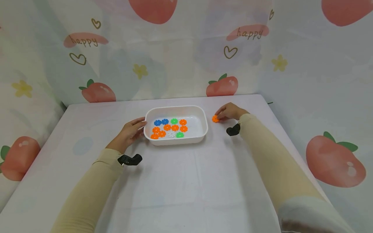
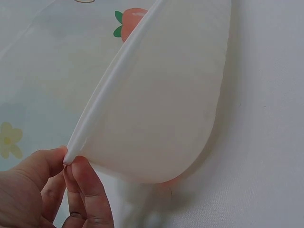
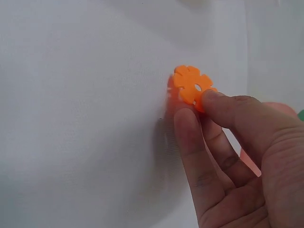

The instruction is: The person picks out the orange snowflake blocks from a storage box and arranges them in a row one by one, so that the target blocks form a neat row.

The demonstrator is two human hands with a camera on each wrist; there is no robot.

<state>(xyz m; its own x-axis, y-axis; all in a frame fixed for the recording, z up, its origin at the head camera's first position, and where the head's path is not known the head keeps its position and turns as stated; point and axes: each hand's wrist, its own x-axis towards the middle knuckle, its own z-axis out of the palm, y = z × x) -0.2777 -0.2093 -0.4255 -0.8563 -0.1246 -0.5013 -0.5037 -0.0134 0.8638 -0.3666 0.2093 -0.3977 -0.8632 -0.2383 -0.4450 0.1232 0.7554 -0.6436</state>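
Right hand [image 1: 231,111]: fingers [image 3: 189,135] clamped on orange disc [image 1: 215,119], just right of white tray [image 1: 180,141]; can't tell if disc touches the surface [image 1: 166,181].
Left hand [image 1: 130,133]: fingers pinching tray's left rim.
Tray contents: blue, green, orange and white discs [image 1: 165,121], left and middle of the floor.
In between: tray's right wall, separating held disc from the rest.
Behind: fruit-print backdrop [image 1: 175,58].
Right wrist view only: disc's centre hole.
Left wrist view: tray's outer side hides its contents; head view shows them.

Discs [image 1: 175,127] in tray [image 1: 176,141], on table [image 1: 175,181], another disc [image 1: 215,118] right
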